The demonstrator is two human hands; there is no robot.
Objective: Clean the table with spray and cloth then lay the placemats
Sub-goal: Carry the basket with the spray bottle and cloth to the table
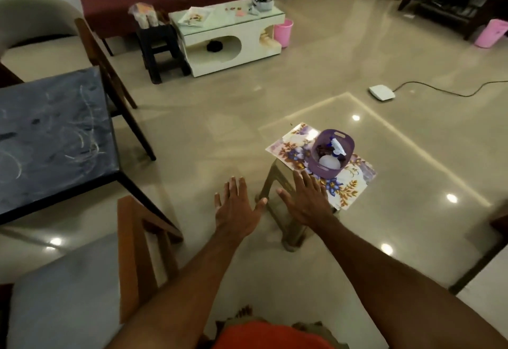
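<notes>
1. Two hands, left hand (237,208) and right hand (303,200), were spread flat, gripping nothing.
2. Just beyond the right fingertips, one round purple plastic basket (327,168) held one spray bottle (336,147).
3. It stood on floral placemats (347,187) atop one stool (277,192).
4. Far left of the fingers lay one dark, scuffed table (52,139).

Both arms reach forward over a glossy tiled floor (302,87). Left hand (237,207) flat, fingers straight and spread, holding nothing. Right hand (305,198) likewise flat and spread, held in front of the near edge of a plastic stool (277,197); contact cannot be judged. On the stool: floral placemats (349,183), overhanging its top. On the placemats stands a purple basket (330,170) holding a spray bottle (334,150) and a dark cloth (321,150). At left, a dark counter (52,139) with pale scribbled marks; wooden chairs (137,241) stand just beside it. Farther back: a white coffee table (233,38), a black stool (159,46), a pink bin (283,32).
</notes>
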